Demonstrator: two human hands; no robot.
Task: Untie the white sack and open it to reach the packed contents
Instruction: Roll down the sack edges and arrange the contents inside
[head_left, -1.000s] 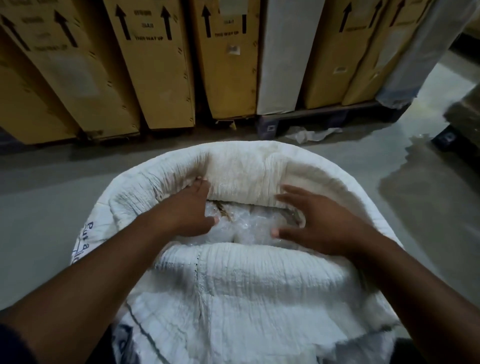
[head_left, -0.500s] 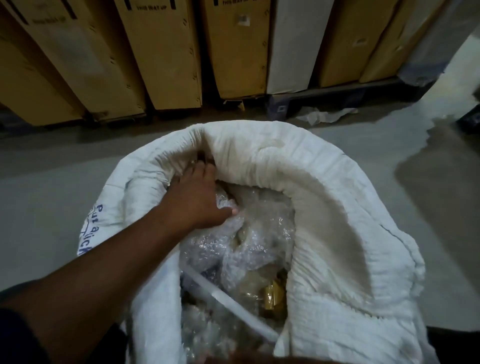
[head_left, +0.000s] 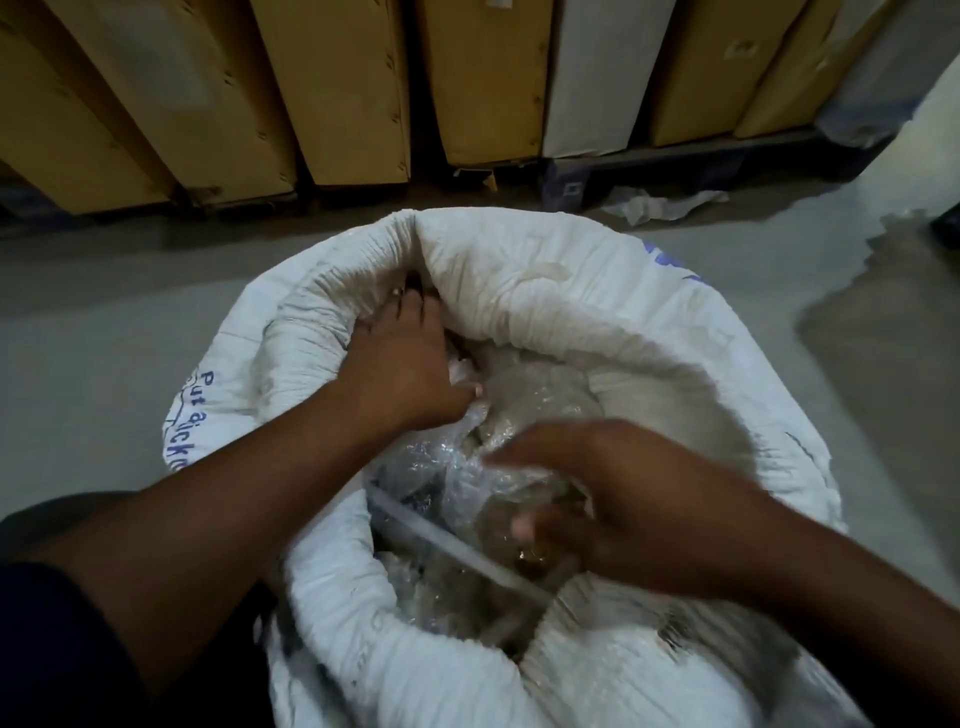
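The white sack (head_left: 571, 291), coarse woven cloth with a thick, crinkled, rolled-down rim, stands on the smooth grey floor (head_left: 104, 322). Its length runs straight down and its round mouth gapes upward. Inside lie crumpled clear plastic bags (head_left: 524, 395) and 1 pale straight tube (head_left: 447, 543). The left hand (head_left: 400, 364) lies flat, fingers pushed into the far rim's fold. The right hand (head_left: 623, 499) blurs over the plastic, and I cannot tell its grip. Tall cardboard boxes (head_left: 337, 88) stand behind, with crumpled paper (head_left: 660, 202) nearby.

Left grip (head_left: 402, 364) stretched forward, fingers straight, right grip (head_left: 639, 499) blurred, fingers loosely spread
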